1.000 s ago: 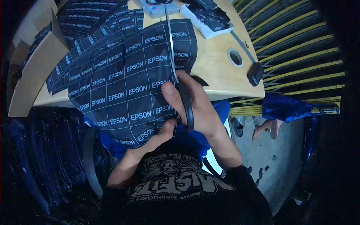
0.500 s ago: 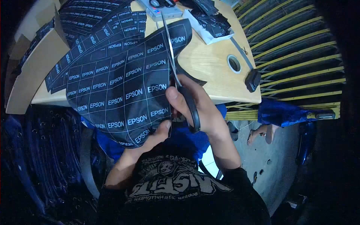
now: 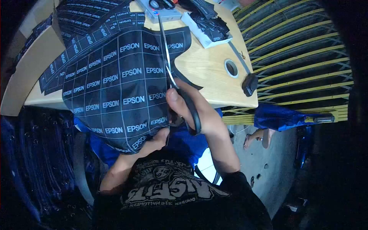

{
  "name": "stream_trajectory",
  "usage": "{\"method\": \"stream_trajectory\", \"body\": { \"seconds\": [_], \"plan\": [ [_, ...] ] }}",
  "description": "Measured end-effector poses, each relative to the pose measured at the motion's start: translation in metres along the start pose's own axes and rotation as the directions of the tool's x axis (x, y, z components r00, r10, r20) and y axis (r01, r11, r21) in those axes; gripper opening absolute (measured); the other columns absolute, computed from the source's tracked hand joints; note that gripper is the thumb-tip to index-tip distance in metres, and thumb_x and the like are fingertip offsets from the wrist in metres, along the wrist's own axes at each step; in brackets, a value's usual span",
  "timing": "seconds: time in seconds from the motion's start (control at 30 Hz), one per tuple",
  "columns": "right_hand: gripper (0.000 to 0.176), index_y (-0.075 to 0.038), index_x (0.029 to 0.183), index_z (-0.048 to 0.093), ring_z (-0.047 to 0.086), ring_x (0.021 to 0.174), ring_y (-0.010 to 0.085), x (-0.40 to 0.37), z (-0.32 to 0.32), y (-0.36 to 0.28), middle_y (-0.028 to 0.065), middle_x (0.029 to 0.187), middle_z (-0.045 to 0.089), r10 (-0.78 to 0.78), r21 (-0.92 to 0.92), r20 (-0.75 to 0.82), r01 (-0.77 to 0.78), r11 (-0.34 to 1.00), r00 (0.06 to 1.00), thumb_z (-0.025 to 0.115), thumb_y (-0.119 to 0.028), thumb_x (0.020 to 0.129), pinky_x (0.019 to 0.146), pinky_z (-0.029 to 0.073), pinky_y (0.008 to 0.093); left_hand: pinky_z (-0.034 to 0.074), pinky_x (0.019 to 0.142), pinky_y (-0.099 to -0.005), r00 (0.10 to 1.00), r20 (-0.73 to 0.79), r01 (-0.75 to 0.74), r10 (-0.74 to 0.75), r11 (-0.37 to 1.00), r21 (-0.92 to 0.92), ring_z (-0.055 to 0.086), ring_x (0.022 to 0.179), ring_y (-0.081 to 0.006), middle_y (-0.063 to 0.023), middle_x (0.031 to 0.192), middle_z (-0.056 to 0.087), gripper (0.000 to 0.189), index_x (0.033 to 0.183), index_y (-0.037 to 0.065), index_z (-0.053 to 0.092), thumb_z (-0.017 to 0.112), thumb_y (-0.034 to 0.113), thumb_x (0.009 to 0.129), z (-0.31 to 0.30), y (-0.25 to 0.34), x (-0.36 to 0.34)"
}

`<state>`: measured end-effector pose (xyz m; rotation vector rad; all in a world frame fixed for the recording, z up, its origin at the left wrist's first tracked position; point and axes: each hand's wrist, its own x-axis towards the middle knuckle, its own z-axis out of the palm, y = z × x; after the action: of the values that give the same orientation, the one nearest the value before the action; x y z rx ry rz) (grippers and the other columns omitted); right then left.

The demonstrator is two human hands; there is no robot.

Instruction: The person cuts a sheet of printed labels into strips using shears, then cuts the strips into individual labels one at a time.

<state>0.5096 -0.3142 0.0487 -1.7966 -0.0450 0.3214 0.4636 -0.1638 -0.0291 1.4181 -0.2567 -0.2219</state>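
Observation:
A large black sheet [image 3: 103, 84] printed with white EPSON labels in a grid drapes over the table's near edge. My left hand [image 3: 155, 142] pinches its lower right corner, thumb on top and fingers hidden beneath. In my right hand [image 3: 188, 105] is a pair of scissors [image 3: 189, 109], black-handled, the thumb resting near the pivot. The long metal blade points away from me along the sheet's right side, with a printed piece of the sheet to its right. The lower blade is mostly hidden.
More printed sheets [image 3: 92, 15] lie at the back left beside a cardboard box [image 3: 34, 73]. Atop the wooden table [image 3: 209, 73] are a white tray [image 3: 209, 42] of black pieces and another pair of scissors [image 3: 161, 4] on a grey box. A yellow folding gate [image 3: 295, 50] stands right; a person's foot [image 3: 251, 141] shows below.
The whole view has shifted, so most things sit slightly further left. Around the blade the sheet has flattened, and the printed part right of it has dropped. Both hands keep their grips.

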Motion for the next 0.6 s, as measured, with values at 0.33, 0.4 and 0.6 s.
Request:
{"method": "stream_trajectory", "body": {
  "seconds": [0.33, 0.4, 0.6],
  "plan": [
    [0.04, 0.002, 0.102, 0.053, 0.052, 0.07, 0.0079, 0.005, 0.003, 0.006, 0.0052, 0.079, 0.057, 0.01, 0.003, 0.025, -0.01, 1.0, 1.0, 0.058, -0.034, 0.087, 0.063, 0.043, 0.0227, 0.045, 0.042, -0.0214, 0.978, -0.163, 0.111, -0.128, 0.988, -0.108, 0.052, 0.054, -0.0106, -0.0021, 0.073, 0.055, 0.025, 0.097, 0.002, 0.057, 0.067, 0.008, 0.075, 0.0, -0.025, -0.009],
    [0.04, 0.002, 0.102, 0.052, 0.052, 0.071, 0.0078, 0.005, 0.007, 0.006, 0.0052, 0.079, 0.057, -0.023, 0.049, 0.019, 0.022, 0.999, 1.0, 0.058, -0.034, 0.087, 0.064, 0.043, 0.0225, 0.045, 0.042, -0.0215, 0.96, -0.192, 0.175, -0.206, 0.97, -0.167, 0.052, 0.054, -0.011, -0.0032, 0.075, 0.055, 0.026, 0.098, 0.002, 0.056, 0.067, 0.008, 0.075, -0.001, -0.035, -0.01],
    [0.04, 0.004, 0.104, 0.051, 0.054, 0.075, 0.0083, 0.007, 0.009, 0.004, 0.006, 0.083, 0.059, -0.101, 0.039, -0.002, 0.101, 0.994, 0.995, 0.058, -0.032, 0.087, 0.067, 0.045, 0.0229, 0.045, 0.079, -0.0277, 0.974, -0.054, 0.224, -0.22, 0.907, 0.357, 0.053, 0.091, -0.0092, 0.0008, 0.101, 0.056, 0.032, 0.112, 0.006, 0.05, 0.05, 0.029, 0.09, -0.004, -0.038, -0.008]
  ]
}}
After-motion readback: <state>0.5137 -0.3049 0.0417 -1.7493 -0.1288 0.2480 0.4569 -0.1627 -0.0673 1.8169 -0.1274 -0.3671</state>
